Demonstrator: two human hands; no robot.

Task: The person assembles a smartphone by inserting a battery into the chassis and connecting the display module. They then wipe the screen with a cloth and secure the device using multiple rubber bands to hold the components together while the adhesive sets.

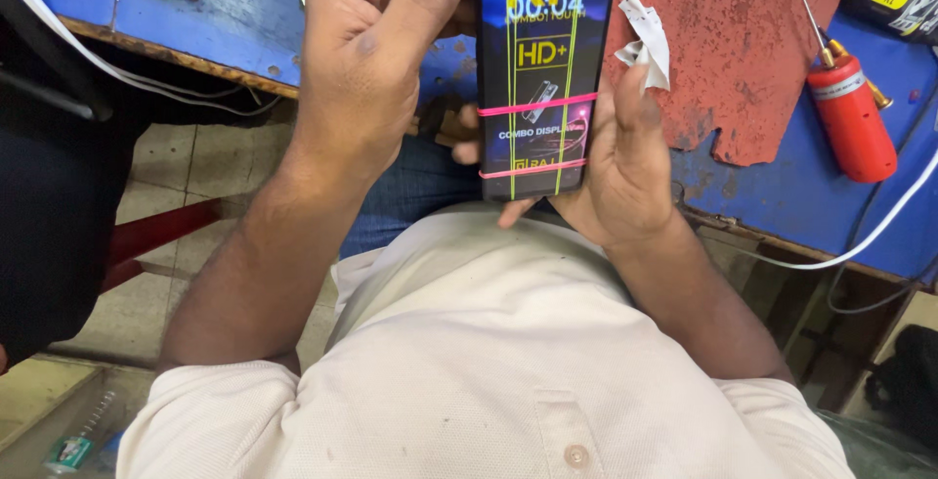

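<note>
I hold a black phone display panel upright in front of my chest, bound with pink and yellow-green rubber bands. My right hand cups its lower right edge and back, with a crumpled white scrap pinched at the fingertips. My left hand grips the panel's left edge, thumb pressed against the upper left corner by a pink band.
A blue workbench runs across the top, with a worn red mat on it. A red torch-like tool and a thin screwdriver lie at the right. White cables hang off the bench edge. The tiled floor shows at left.
</note>
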